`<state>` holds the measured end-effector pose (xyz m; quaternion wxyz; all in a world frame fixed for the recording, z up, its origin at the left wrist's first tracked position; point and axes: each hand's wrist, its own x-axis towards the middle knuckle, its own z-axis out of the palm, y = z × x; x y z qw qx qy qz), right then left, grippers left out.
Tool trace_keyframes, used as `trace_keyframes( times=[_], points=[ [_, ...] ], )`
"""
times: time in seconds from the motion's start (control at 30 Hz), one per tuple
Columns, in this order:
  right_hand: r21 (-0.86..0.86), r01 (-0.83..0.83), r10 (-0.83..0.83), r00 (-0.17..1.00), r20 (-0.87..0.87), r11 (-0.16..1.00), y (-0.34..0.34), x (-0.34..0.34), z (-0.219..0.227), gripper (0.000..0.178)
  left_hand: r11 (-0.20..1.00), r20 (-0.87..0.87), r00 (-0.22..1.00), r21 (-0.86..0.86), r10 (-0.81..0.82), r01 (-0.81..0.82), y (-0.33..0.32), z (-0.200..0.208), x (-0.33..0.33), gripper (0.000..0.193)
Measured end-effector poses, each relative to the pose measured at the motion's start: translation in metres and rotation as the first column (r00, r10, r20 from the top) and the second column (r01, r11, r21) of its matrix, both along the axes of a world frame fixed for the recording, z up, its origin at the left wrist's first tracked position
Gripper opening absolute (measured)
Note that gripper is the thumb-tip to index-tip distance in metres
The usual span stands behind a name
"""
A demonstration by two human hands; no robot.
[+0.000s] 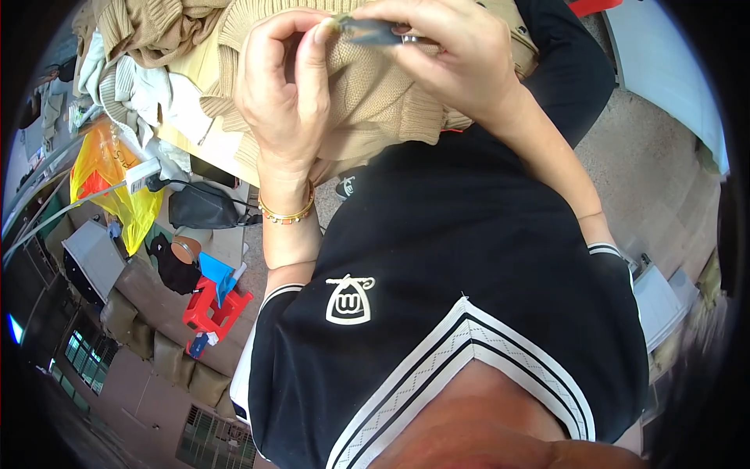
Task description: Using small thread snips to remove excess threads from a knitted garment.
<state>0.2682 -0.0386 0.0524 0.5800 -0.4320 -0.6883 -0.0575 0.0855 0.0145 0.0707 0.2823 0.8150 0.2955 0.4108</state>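
Observation:
My right hand (449,55) grips a small grey metal pair of snips (375,31) at the top of the view. My left hand (285,90), with a gold bracelet (287,213) on the wrist, pinches the pointed tip of the snips between thumb and forefinger. Both hands hover just over a beige knit sweater (375,105) that lies on the work surface right in front of me. Whether a thread is caught at the tip is too small to tell. My black shirt with white trim (469,258) fills the lower middle.
More beige and white knitwear (148,39) is piled at the upper left. Below it are a yellow plastic bag (105,176), a black bag (201,207) and a red stool (212,309). A white surface (672,70) and speckled floor (656,180) lie to the right.

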Motion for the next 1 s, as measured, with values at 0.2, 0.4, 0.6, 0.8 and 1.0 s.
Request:
trace_keyframes(
  times=[0.2,0.4,0.6,0.8,1.0],
  points=[
    [-0.565,-0.350,-0.049,0.818,-0.573,0.747,-0.006,-0.010,0.015,0.015,0.975,0.287,0.954,-0.173,-0.083,0.137,0.003,-0.013,-0.005,0.010],
    [-0.517,-0.415,-0.021,0.764,-0.644,0.749,-0.005,-0.010,0.013,0.015,0.990,0.130,0.986,-0.082,-0.101,0.112,0.005,-0.007,-0.004,0.009],
    [-0.508,-0.523,-0.032,0.674,-0.738,0.684,-0.003,-0.009,0.013,0.014,0.994,0.138,0.986,0.064,-0.094,0.086,0.006,-0.009,0.002,0.009],
    [-0.447,-0.442,0.051,0.753,-0.656,0.778,0.001,-0.007,-0.011,0.024,0.984,0.351,0.934,-0.137,-0.059,0.114,0.007,-0.012,0.008,0.007],
    [-0.078,-0.082,0.076,0.994,-0.072,0.994,-0.003,0.011,0.002,0.029,0.976,0.295,0.952,-0.176,-0.075,0.131,0.005,-0.011,0.005,0.009]
  ],
)
